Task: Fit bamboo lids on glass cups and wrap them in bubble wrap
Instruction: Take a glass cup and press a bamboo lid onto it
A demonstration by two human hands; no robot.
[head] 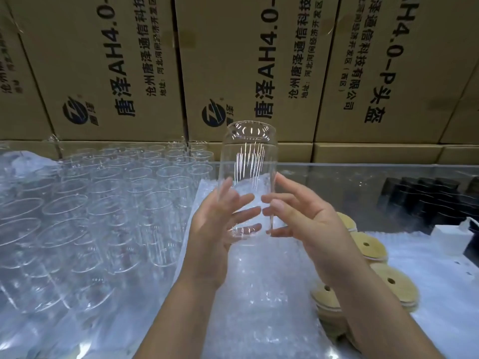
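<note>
Above the sheet of bubble wrap (259, 294) in the head view, we hold one glass cup (246, 164) upright in the air between both hands. Our left hand (217, 234) and right hand (308, 224) press on its lower half from opposite sides, fingers spread and nearly straight, the fingertips almost meeting behind the glass. The cup has no lid on it. Near right, bamboo lids (368, 244) lie in short stacks on more bubble wrap, each with a small hole, just beside our right forearm. On the left, many empty glass cups (103, 203) stand in close rows across the surface (337, 177). Far right sit dark, black blocks (427, 200); we cannot tell what they are. Along the far side, printed cardboard boxes (116, 60) form a wall.
</note>
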